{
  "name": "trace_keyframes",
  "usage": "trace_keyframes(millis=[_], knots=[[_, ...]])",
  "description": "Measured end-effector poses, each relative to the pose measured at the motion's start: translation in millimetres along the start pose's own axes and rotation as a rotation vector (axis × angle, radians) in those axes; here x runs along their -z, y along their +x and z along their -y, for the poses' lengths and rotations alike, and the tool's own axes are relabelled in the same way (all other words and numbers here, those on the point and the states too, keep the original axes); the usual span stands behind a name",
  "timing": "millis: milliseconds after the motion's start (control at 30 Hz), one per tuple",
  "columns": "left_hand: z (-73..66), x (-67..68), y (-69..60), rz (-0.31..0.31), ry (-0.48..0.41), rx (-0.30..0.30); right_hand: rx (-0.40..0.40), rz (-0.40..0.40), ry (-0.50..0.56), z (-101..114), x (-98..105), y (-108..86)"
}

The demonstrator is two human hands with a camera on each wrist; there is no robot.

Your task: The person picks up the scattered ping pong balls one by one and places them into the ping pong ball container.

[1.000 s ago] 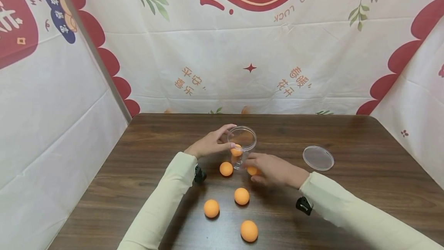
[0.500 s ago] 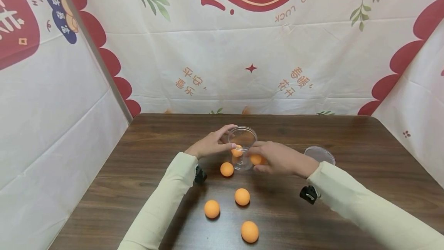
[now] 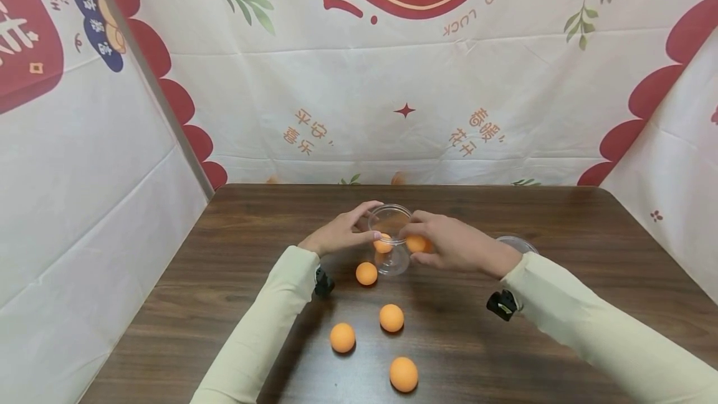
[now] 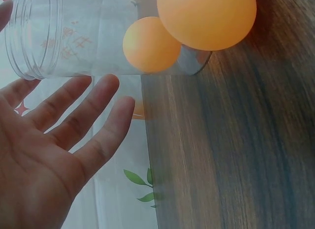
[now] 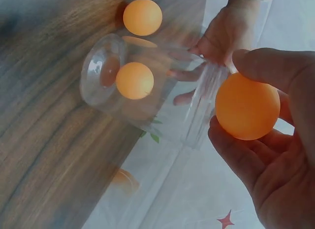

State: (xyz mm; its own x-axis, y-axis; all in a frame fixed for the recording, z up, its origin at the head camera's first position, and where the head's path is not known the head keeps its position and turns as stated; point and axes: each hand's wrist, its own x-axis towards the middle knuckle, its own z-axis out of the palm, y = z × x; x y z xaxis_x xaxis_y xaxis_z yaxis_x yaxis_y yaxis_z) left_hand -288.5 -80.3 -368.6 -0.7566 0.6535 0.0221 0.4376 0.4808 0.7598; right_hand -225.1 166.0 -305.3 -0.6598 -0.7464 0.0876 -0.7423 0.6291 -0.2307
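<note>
One ball [image 3: 383,243] sat inside the jar [image 3: 397,260] my left hand [image 3: 341,234] cupped; my right hand [image 3: 452,245] pinched a second ball [image 5: 247,107] at its three o'clock; four loose balls [image 3: 391,318], seemingly left to load, lay toward six.

Left of the grip of the right hand [image 3: 455,245], the jar [image 3: 396,257] blocks the way, the left hand [image 3: 341,232] beyond it. On the grip's near side, four balls [image 3: 391,318] leave gaps between.

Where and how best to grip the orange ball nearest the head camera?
Probably pinch the nearest ball across its widest part, from above: it is round, has no handle, rests on the table and sits apart from the other balls.
</note>
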Motion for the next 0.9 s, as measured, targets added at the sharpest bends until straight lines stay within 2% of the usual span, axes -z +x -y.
trace_keyframes(millis=[300, 533, 900], knots=[[3.6, -0.3, -0.8, 0.001, 0.002, 0.007, -0.019, -0.047, -0.019, -4, 6, 14.2], [4.6, 0.0, 0.0, 0.004, -0.009, -0.007, -0.039, -0.053, 0.014, -6, 8, 27.3], [2.4, 0.7, -0.1, 0.009, -0.01, -0.001, -0.06, -0.062, 0.045, -13, -4, 40.6]])
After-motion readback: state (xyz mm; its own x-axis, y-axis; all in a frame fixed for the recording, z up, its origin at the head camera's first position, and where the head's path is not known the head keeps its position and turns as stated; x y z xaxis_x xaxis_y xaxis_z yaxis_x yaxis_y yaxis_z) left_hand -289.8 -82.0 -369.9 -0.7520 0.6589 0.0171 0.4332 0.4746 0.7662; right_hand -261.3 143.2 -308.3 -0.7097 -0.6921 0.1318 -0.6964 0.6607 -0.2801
